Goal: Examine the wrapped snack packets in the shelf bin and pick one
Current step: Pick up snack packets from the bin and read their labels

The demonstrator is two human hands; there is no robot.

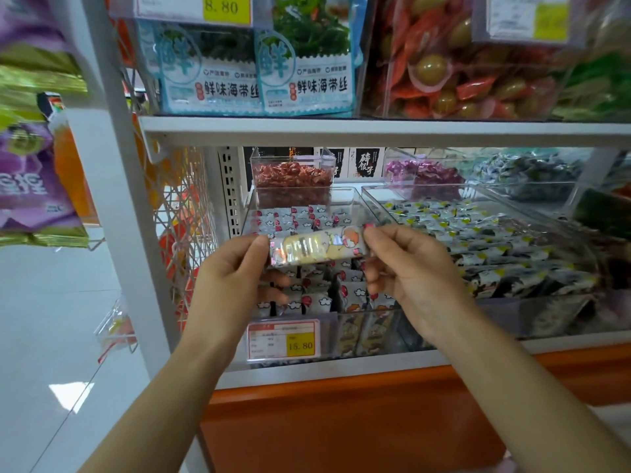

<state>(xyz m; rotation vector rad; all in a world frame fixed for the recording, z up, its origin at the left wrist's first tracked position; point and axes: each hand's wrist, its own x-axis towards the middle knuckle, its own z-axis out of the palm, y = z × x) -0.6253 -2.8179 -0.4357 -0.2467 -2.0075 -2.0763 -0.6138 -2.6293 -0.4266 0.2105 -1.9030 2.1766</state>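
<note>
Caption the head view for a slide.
Left hand and right hand pinch a wrapped snack packet by its ends above the clear shelf bin.

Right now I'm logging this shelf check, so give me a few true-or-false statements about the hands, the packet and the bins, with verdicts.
1. The left hand and the right hand each pinch one end of a single snack packet. True.
2. The packet lies among the others. False: it is held above the clear bin of like packets.
3. The price tag on that bin's front reads 15.80. True.
4. The neighbouring bin holds red packets. False: the right-hand bin holds dark packets with white and yellow marks.
</note>
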